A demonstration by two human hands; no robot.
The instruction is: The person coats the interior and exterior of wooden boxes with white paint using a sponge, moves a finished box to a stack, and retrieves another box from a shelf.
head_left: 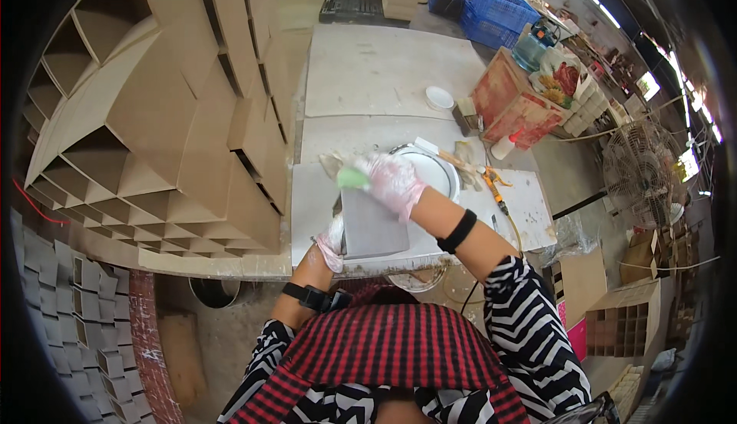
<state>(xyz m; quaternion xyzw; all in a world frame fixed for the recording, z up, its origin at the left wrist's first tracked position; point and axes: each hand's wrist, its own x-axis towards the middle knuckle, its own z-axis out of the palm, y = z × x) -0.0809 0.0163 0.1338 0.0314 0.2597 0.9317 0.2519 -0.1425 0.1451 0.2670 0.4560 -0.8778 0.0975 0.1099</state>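
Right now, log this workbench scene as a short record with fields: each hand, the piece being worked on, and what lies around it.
left hand: gloved left hand holds the near left edge of the grey board
right hand: gloved right hand presses a green sponge at the board's far edge
worked piece: flat grey board on the white table
beside it: round white basin, orange-handled tool, small white bowl
left side: stacked cardboard divider grids
far right: blue crates, standing fan

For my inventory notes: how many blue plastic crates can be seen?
2, both at the far end beyond the table: the large blue crate on the right, the darker crate left of it. More may be hidden.
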